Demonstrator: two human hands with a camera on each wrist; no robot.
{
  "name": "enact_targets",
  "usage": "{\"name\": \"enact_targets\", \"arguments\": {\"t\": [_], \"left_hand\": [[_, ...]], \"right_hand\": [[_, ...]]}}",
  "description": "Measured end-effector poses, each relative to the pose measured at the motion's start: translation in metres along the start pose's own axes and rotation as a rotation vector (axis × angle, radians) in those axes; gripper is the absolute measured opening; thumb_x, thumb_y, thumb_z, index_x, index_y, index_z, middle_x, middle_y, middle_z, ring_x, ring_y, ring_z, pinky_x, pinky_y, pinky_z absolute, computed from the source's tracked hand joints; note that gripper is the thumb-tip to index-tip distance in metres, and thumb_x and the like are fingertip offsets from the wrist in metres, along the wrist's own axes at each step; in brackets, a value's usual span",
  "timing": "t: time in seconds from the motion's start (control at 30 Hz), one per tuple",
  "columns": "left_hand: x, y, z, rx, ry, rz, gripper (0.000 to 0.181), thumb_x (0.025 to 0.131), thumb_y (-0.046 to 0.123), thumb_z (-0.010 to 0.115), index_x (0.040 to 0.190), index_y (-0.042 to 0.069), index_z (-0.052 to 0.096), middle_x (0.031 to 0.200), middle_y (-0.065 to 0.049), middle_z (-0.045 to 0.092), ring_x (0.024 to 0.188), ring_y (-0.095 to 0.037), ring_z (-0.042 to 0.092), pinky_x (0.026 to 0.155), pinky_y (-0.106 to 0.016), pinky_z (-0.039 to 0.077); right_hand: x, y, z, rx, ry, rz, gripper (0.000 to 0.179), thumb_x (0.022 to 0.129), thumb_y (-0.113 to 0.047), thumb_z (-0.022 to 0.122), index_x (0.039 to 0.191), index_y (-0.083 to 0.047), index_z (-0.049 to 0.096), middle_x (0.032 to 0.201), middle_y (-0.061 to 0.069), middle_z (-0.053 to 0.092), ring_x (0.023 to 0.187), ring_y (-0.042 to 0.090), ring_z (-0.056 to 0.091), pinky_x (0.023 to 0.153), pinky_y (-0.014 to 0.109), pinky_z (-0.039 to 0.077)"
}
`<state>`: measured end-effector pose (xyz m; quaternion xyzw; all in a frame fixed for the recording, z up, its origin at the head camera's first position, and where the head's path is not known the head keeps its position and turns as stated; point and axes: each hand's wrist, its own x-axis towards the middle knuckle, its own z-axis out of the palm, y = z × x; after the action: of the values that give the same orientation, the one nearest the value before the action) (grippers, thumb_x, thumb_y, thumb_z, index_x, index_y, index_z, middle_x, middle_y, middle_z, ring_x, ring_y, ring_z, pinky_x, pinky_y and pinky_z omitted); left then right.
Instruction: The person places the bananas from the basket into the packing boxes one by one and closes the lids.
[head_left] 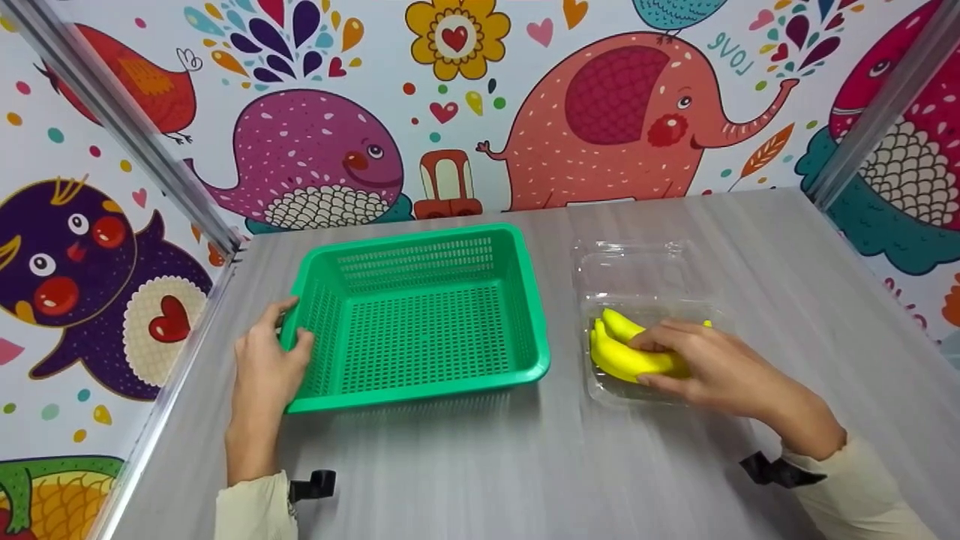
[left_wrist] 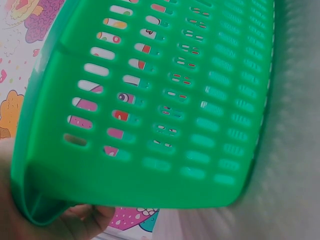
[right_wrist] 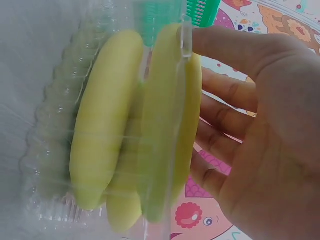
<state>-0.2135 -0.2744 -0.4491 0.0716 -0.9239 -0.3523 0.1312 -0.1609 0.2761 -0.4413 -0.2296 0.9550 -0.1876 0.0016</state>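
Note:
My left hand [head_left: 270, 364] grips the left rim of a green plastic basket [head_left: 534, 300], thumb over the inner side and fingers outside. In the left wrist view, the basket's slotted wall [left_wrist: 150, 185] fills most of the picture, with fingers [left_wrist: 92, 222] curled at its corner. To the right, several yellow bananas [head_left: 626, 361] lie in a clear plastic box [head_left: 630, 393], its lid folded back. My right hand [head_left: 716, 367] reaches over the box and holds a banana between thumb and fingers. The right wrist view shows the bananas [right_wrist: 105, 125] through the box's clear wall [right_wrist: 50, 140].
Basket and box stand side by side on a grey wood-grain table [head_left: 450, 465]. Behind it rises a wall [head_left: 517, 97] printed with cartoon animals. Metal posts run up at the back left [head_left: 135, 135] and back right [head_left: 877, 120] corners.

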Motion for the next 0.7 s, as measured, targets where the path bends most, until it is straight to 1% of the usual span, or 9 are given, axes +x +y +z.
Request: {"name": "enact_targets", "arguments": {"t": [0.23,0.5,0.53,0.7], "left_hand": [[0.0012,0.0010,0.0000,0.001,-0.018,-0.020,0.054,0.106,0.011,0.061,0.159,0.009,0.053,0.152,-0.028,0.062,0.138,-0.046,0.061,0.113,-0.063,0.050],[0.0014,0.0026,-0.0005,0.006,-0.045,-0.038,0.056,0.107,0.013,0.060,0.162,0.011,0.050,0.155,-0.028,0.059,0.140,-0.046,0.060,0.114,-0.063,0.050],[0.0012,0.0026,-0.0006,0.007,-0.043,-0.036,0.056,0.107,0.012,0.060,0.162,0.011,0.050,0.154,-0.028,0.060,0.139,-0.046,0.061,0.114,-0.063,0.050],[-0.0009,0.0006,0.0006,0.009,0.008,0.010,0.053,0.105,0.010,0.062,0.158,0.008,0.055,0.146,-0.030,0.065,0.128,-0.047,0.067,0.104,-0.063,0.055]], "right_hand": [[-0.0005,-0.0008,0.0009,0.020,-0.023,0.016,0.037,0.092,-0.033,0.088,0.125,-0.023,0.076,0.119,-0.008,0.075,0.102,0.012,0.064,0.089,0.043,0.060],[-0.0019,0.0003,0.0023,0.014,-0.040,0.020,0.037,0.092,-0.034,0.088,0.125,-0.025,0.076,0.118,-0.009,0.074,0.101,0.010,0.065,0.088,0.042,0.061],[-0.0021,0.0004,0.0022,0.016,-0.041,0.018,0.037,0.092,-0.034,0.088,0.126,-0.025,0.076,0.118,-0.009,0.074,0.101,0.010,0.065,0.088,0.042,0.061],[-0.0033,0.0007,0.0015,0.023,-0.040,0.010,0.036,0.093,-0.035,0.087,0.127,-0.025,0.077,0.120,-0.009,0.075,0.104,0.011,0.066,0.089,0.042,0.061]]}}
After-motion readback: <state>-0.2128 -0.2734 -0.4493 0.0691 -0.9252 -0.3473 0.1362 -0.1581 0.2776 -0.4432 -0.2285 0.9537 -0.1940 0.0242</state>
